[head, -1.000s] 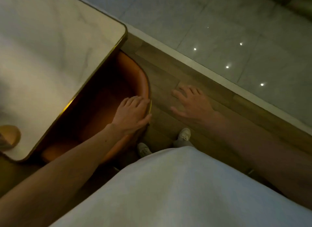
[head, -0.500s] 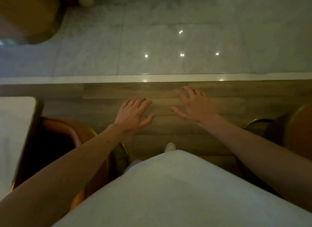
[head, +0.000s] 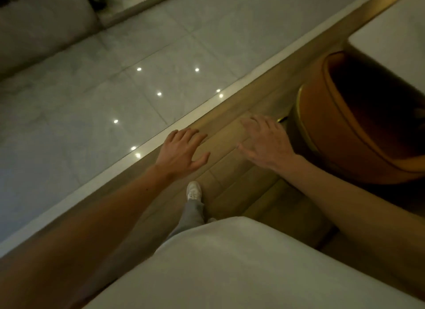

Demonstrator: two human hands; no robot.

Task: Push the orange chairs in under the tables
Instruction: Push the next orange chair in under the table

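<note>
At right, orange chair (head: 340, 133) now in view, partly under counter (head: 391, 39). Prev chair gone from frame, so next target. Both hands spread, empty: left hand (head: 181, 151), right hand (head: 266, 143) near chair's back.

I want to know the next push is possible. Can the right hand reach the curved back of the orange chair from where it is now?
Probably yes. The right hand is open and empty, just beside the backrest of the orange chair, with only bare wooden floor between them.

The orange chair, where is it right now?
In the head view the orange chair is at the right, partly under the white table, on the wood floor just past the open right hand.
</note>
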